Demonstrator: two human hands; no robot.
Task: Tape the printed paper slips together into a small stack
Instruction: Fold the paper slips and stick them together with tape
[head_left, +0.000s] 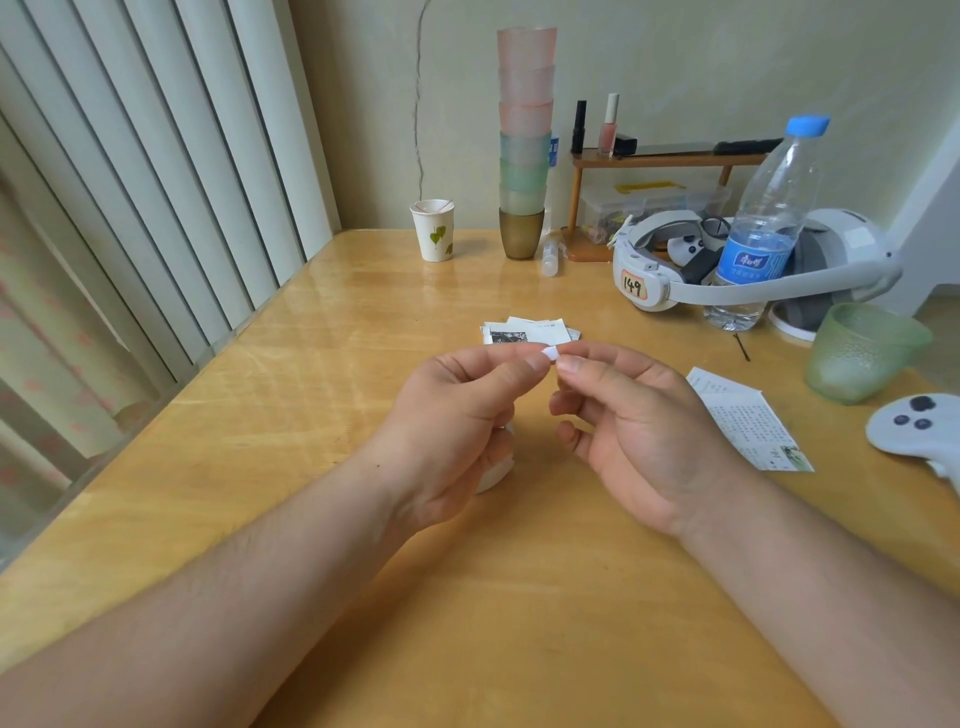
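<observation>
A small pile of printed paper slips (524, 331) lies on the wooden table (322, 415), just beyond my fingertips. My left hand (457, 421) and my right hand (634, 421) meet above the table and pinch a short piece of white tape (551, 355) between thumbs and forefingers. A white tape roll (496, 470) sits under my left palm, mostly hidden; I cannot tell whether the lower fingers hold it. Another printed slip (748, 421) lies flat to the right of my right hand.
At the back stand a paper cup (434, 229), a tall stack of plastic cups (524, 140), a small wooden shelf (665, 158), a headset (748, 260) and a water bottle (763, 223). A green glass (862, 358) and a white controller (919, 426) sit at the right edge. Vertical blinds hang on the left.
</observation>
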